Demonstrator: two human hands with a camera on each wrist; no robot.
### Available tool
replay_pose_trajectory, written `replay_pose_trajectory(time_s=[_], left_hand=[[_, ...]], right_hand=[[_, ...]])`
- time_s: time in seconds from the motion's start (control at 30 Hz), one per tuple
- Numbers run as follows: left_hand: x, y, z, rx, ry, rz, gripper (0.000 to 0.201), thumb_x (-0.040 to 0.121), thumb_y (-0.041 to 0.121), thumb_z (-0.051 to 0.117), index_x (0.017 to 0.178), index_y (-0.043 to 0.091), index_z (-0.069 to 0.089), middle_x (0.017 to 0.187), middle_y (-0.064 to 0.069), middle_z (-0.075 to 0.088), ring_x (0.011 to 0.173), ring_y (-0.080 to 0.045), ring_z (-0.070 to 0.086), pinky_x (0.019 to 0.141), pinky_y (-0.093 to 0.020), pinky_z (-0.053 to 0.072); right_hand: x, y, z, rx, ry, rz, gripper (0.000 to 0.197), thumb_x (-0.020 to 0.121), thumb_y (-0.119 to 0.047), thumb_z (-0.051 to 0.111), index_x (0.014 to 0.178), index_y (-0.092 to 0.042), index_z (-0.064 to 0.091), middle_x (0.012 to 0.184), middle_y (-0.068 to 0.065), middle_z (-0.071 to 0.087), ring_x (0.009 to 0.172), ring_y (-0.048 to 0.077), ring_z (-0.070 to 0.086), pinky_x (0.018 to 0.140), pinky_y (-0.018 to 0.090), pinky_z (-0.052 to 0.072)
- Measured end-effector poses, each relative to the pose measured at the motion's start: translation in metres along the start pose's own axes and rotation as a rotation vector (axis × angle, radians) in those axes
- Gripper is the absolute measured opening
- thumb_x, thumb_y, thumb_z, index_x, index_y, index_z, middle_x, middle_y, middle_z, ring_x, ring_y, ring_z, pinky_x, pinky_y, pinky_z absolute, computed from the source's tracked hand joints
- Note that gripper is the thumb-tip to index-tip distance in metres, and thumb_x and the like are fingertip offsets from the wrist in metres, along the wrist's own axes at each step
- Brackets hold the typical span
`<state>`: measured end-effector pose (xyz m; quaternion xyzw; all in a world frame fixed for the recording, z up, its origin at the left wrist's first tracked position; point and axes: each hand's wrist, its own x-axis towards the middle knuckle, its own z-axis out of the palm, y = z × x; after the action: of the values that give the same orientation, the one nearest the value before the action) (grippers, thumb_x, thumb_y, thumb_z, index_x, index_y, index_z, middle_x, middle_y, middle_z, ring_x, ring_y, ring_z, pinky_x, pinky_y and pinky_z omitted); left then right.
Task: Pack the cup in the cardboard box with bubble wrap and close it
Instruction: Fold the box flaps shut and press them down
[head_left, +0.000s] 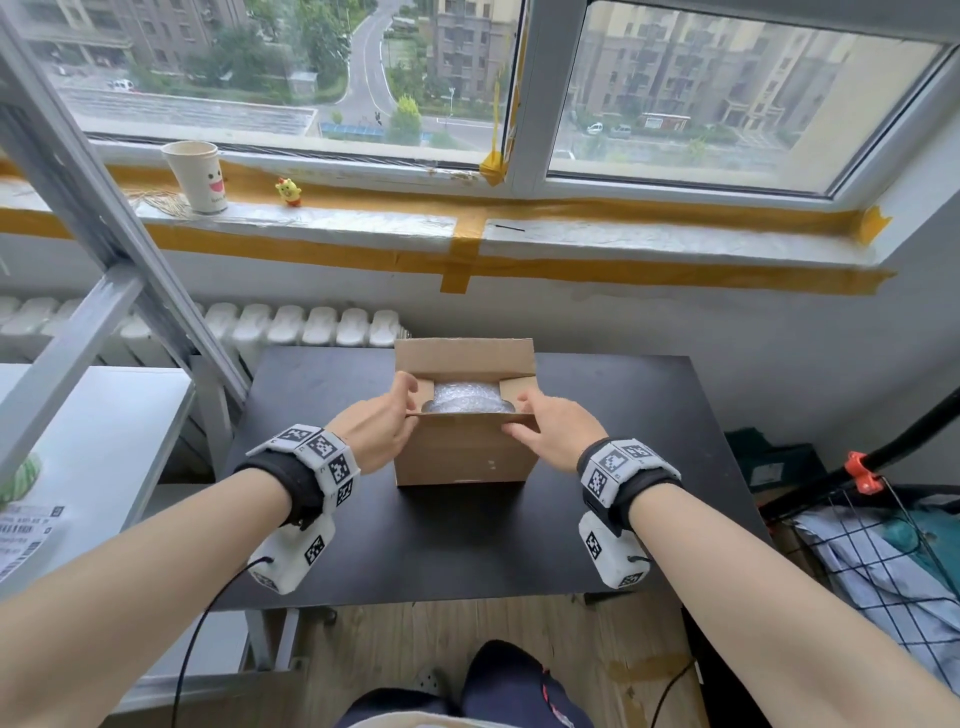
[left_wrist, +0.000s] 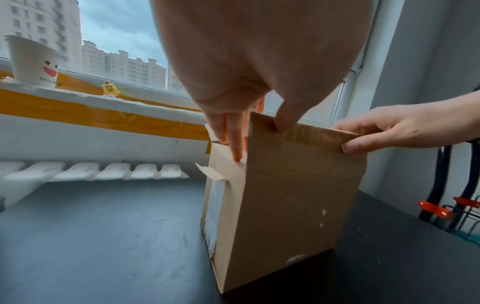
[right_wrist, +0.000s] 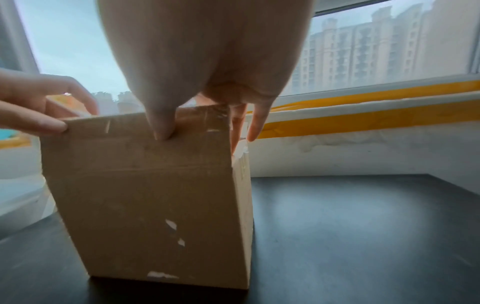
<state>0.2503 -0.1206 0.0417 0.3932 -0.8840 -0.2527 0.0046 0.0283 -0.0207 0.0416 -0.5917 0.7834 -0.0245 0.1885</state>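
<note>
A brown cardboard box (head_left: 462, 457) stands on the black table (head_left: 597, 519) with its top partly open. Crumpled bubble wrap (head_left: 467, 400) fills the opening; no cup shows under it. The far flap (head_left: 465, 356) stands upright. My left hand (head_left: 410, 410) grips the left end of the near flap, thumb on its front and fingers (left_wrist: 236, 152) down the box's left side. My right hand (head_left: 511, 415) grips the right end the same way, its thumb (right_wrist: 162, 133) pressed on the flap (right_wrist: 135, 127). The near flap leans inward over the opening.
A white paper cup with a smiling face (head_left: 196, 176) and a small yellow chick toy (head_left: 289, 191) sit on the taped windowsill. A radiator (head_left: 291, 325) is behind the table, a white table (head_left: 93, 426) on the left, a wire basket with cloth (head_left: 883, 545) on the right.
</note>
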Motion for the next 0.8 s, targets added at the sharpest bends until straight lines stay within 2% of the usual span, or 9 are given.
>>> replay_pose_trajectory(time_s=[0.07,0.17,0.3,0.4,0.47,0.57,0.67,0.73,0.8], left_hand=[[0.005,0.001,-0.004,-0.006,0.037,-0.015,0.026,0.097,0.017,0.04,0.119,0.009,0.03,0.12,-0.008,0.056,0.09,-0.034,0.061,0.084,-0.038,0.047],[0.014,-0.003,-0.006,0.011,0.028,-0.054,0.032,0.095,0.015,0.047,0.122,0.013,0.03,0.112,-0.014,0.059,0.089,-0.035,0.061,0.083,-0.041,0.049],[0.025,-0.016,-0.005,0.052,0.015,-0.024,0.047,0.09,0.02,0.058,0.129,0.013,0.033,0.133,-0.007,0.046,0.107,-0.028,0.056,0.092,-0.045,0.048],[0.032,-0.024,-0.005,0.054,0.062,0.007,0.064,0.083,0.023,0.069,0.135,0.011,0.034,0.141,-0.007,0.037,0.123,-0.027,0.048,0.102,-0.04,0.043],[0.038,-0.025,-0.01,0.068,0.074,0.023,0.077,0.078,0.025,0.075,0.139,0.01,0.03,0.151,-0.009,0.024,0.136,-0.028,0.034,0.111,-0.037,0.033],[0.052,-0.019,-0.019,0.15,-0.004,0.036,0.099,0.072,0.027,0.081,0.146,0.011,0.018,0.157,-0.013,0.002,0.145,-0.027,0.01,0.118,-0.034,0.015],[0.069,-0.014,-0.024,0.276,-0.103,-0.014,0.12,0.064,0.033,0.085,0.15,0.018,0.003,0.158,-0.013,-0.005,0.147,-0.028,-0.003,0.121,-0.04,0.008],[0.078,-0.012,-0.025,0.318,-0.176,-0.062,0.125,0.063,0.036,0.085,0.15,0.021,-0.004,0.159,-0.012,-0.005,0.147,-0.026,-0.006,0.121,-0.044,0.006],[0.082,-0.012,-0.027,0.333,-0.204,-0.074,0.125,0.061,0.039,0.085,0.15,0.02,-0.001,0.157,-0.009,0.007,0.146,-0.026,0.002,0.12,-0.045,0.008]], right_hand=[[0.006,-0.002,-0.003,-0.032,0.03,-0.001,0.051,0.093,-0.047,0.048,0.133,-0.014,0.042,0.131,0.008,0.059,0.117,0.031,0.055,0.101,0.038,0.04],[0.014,-0.005,-0.005,-0.063,0.047,-0.015,0.051,0.093,-0.043,0.052,0.133,-0.014,0.042,0.132,0.005,0.056,0.115,0.028,0.055,0.101,0.036,0.039],[0.027,-0.003,-0.003,-0.098,0.088,-0.052,0.059,0.085,-0.045,0.062,0.132,-0.016,0.042,0.13,0.004,0.053,0.118,0.023,0.052,0.102,0.035,0.038],[0.035,0.001,-0.002,-0.105,0.111,-0.078,0.078,0.078,-0.047,0.069,0.14,-0.015,0.033,0.144,0.004,0.038,0.132,0.022,0.039,0.108,0.036,0.033],[0.041,0.001,-0.004,-0.115,0.104,-0.088,0.093,0.074,-0.046,0.074,0.146,-0.014,0.023,0.155,0.007,0.02,0.142,0.024,0.024,0.114,0.038,0.026],[0.053,-0.004,-0.012,-0.161,0.052,-0.118,0.11,0.068,-0.044,0.08,0.149,-0.015,0.012,0.16,0.006,0.003,0.147,0.024,0.009,0.119,0.039,0.017],[0.064,-0.011,-0.019,-0.213,-0.034,-0.137,0.123,0.062,-0.042,0.084,0.151,-0.017,0.003,0.161,0.005,-0.004,0.149,0.023,0.001,0.12,0.039,0.007],[0.072,-0.012,-0.021,-0.244,-0.08,-0.132,0.128,0.06,-0.042,0.085,0.151,-0.017,0.0,0.161,0.004,-0.004,0.149,0.021,-0.002,0.12,0.039,0.002],[0.077,-0.012,-0.022,-0.268,-0.117,-0.128,0.13,0.058,-0.044,0.086,0.151,-0.017,-0.001,0.161,0.003,-0.001,0.149,0.02,-0.003,0.12,0.039,0.0]])
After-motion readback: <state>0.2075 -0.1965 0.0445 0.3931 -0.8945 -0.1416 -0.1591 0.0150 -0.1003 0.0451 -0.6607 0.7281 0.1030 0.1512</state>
